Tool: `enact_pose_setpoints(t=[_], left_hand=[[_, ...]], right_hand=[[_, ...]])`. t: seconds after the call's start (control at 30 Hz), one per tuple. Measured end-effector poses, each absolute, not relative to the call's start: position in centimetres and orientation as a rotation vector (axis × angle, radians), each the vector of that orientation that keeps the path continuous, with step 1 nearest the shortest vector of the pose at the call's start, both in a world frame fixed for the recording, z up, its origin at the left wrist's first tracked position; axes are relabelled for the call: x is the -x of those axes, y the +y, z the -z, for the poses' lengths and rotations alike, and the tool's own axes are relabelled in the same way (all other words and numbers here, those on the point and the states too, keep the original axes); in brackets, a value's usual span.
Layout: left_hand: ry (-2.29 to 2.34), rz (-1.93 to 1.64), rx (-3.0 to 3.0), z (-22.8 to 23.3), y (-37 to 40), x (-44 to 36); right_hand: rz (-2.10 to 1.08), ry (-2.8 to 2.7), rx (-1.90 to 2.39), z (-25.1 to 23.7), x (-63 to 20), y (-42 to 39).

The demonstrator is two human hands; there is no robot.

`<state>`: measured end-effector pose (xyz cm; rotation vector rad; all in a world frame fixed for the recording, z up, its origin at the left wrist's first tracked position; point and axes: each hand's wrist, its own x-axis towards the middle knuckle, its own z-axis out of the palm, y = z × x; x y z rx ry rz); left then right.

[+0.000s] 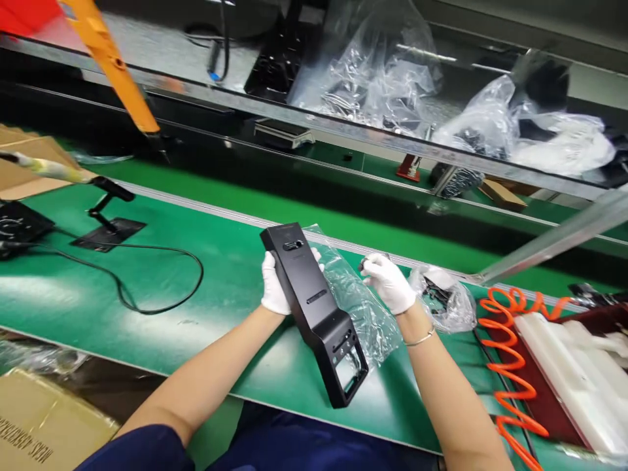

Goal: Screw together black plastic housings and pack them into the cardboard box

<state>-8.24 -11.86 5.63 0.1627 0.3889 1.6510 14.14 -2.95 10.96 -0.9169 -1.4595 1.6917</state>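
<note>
My left hand [275,288], in a white glove, grips a long black plastic housing [310,288] from beneath, the thumb along its left edge. The housing is tilted, its end with a rectangular opening toward me. Off to the right, my gloved right hand [389,281] is closed in a pinch on a small dark part [363,264], too small to name. Beneath and behind the housing lies a clear plastic bag [360,301] on the green bench. Just right of my right hand sits an open clear bag of small black parts [438,297].
A soldering iron stand [110,229] and its cable [169,248] occupy the left of the green bench [230,275]. An orange coiled hose [507,366] runs beside white blocks [564,373] at right. An orange electric screwdriver [115,65] hangs upper left. Bagged parts fill the shelf [343,127].
</note>
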Motion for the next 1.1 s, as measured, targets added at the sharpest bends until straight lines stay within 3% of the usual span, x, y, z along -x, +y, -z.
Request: enact_pose_setpoints(t=[0.23, 0.53, 0.83, 1.1], left_hand=[[0.323, -1.574, -0.185, -5.3, -12.5, 8.4], [0.323, -1.544, -0.244, -5.1, -12.8, 7.9], [0.366, -1.510, -0.177, -5.3, -12.6, 7.7], [0.339, -1.490, -0.161, -5.3, -12.6, 7.4]], right_hand=[[-1.864, -1.369, 0.953, -12.1, -7.0, -3.3], [-1.923, -1.210, 1.174, -9.3, -7.7, -3.5], [-1.938, -1.261, 1.163, -9.8, -7.6, -3.9], [-1.741, -1.425, 1.163, -9.8, -7.7, -2.3]])
